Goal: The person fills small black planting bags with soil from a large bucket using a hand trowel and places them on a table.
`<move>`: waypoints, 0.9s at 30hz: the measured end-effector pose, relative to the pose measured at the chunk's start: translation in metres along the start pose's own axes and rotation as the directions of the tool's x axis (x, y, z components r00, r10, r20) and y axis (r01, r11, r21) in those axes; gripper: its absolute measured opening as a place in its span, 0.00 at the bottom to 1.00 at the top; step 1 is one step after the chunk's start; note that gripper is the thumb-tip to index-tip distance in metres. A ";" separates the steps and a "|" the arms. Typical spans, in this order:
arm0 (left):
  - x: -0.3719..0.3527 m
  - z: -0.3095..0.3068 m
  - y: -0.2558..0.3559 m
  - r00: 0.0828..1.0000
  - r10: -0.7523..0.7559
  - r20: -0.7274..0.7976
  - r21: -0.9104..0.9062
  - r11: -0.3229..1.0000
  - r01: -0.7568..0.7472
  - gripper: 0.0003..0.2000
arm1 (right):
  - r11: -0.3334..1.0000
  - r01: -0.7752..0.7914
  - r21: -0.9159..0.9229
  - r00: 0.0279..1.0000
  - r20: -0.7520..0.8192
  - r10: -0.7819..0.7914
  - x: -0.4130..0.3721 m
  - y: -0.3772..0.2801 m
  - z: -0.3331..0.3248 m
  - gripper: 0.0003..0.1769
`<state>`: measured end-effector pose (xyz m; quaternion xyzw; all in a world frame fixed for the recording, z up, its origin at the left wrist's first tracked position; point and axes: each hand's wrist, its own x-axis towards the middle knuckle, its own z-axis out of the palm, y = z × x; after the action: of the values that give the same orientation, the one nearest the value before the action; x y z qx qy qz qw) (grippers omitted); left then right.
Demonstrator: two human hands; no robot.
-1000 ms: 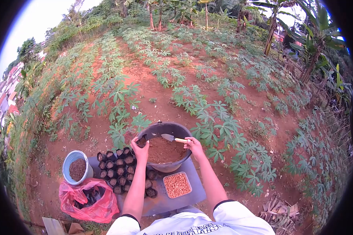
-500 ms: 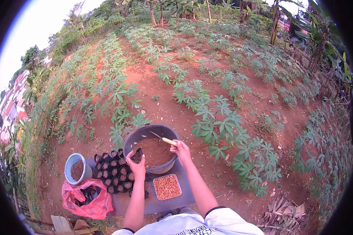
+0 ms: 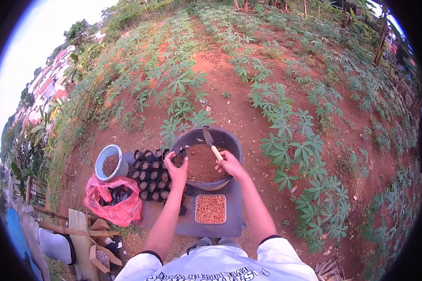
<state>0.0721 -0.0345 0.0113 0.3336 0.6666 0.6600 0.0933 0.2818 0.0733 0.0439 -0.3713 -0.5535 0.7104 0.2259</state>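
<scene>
My right hand point(image 3: 229, 165) grips a small hand trowel point(image 3: 215, 151) by its pale handle, with the dark blade pointing away over the soil. Its blade lies above a large dark basin point(image 3: 236, 143) partly filled with brown soil point(image 3: 202, 164). At the basin's left rim, my left hand point(image 3: 177, 171) is curled around a black plastic planting bag point(image 3: 178, 158), held open at the top; what is inside it is hard to see. Several black bags filled with soil point(image 3: 152, 176) stand in rows just left of that hand. A clear square tub of orange-brown seeds point(image 3: 210, 209) sits nearer my body.
All this stands on a grey table point(image 3: 229, 220). On its left are a light-blue pail point(image 3: 126, 167) with dark soil and a pink plastic bag point(image 3: 131, 208) holding black plastic. Rows of leafy plants point(image 3: 286, 140) grow beyond on red earth. Wooden boards point(image 3: 79, 234) lie at lower left.
My view has turned, so the table appears further right. The trowel's blade has swung from pointing left to pointing more away from me. My left hand keeps the black planting bag.
</scene>
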 end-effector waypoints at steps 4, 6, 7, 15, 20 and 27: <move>0.001 0.004 0.007 0.994 0.080 -0.072 0.137 0.988 -0.069 0.27 | 0.833 0.182 -0.523 0.978 0.007 -0.209 0.036 0.006 -0.006 0.18; 0.001 0.005 0.001 0.993 0.065 -0.094 0.133 0.990 -0.052 0.27 | 0.688 0.187 -0.701 0.973 0.035 -0.228 0.047 0.003 -0.005 0.18; -0.001 0.006 0.005 0.989 0.097 -0.111 0.182 0.980 -0.075 0.27 | 0.627 0.176 -0.759 0.980 0.077 -0.182 0.056 0.004 -0.005 0.24; -0.005 0.008 0.020 0.990 0.131 -0.061 0.309 0.945 -0.106 0.29 | 0.362 0.201 -0.910 0.974 0.147 -0.171 0.087 0.010 0.007 0.33; -0.004 0.010 0.020 0.985 0.163 -0.058 0.331 0.934 -0.135 0.29 | 0.323 0.255 -0.911 0.962 0.206 -0.179 0.091 0.024 0.005 0.31; -0.007 0.010 0.019 0.984 0.155 -0.082 0.305 0.944 -0.124 0.29 | 0.388 0.329 -0.861 0.944 0.289 -0.159 0.080 0.011 0.001 0.37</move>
<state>0.0891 -0.0321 0.0261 0.3550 0.7373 0.5733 -0.0404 0.2324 0.1284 0.0110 -0.2902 -0.9104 0.2906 0.0500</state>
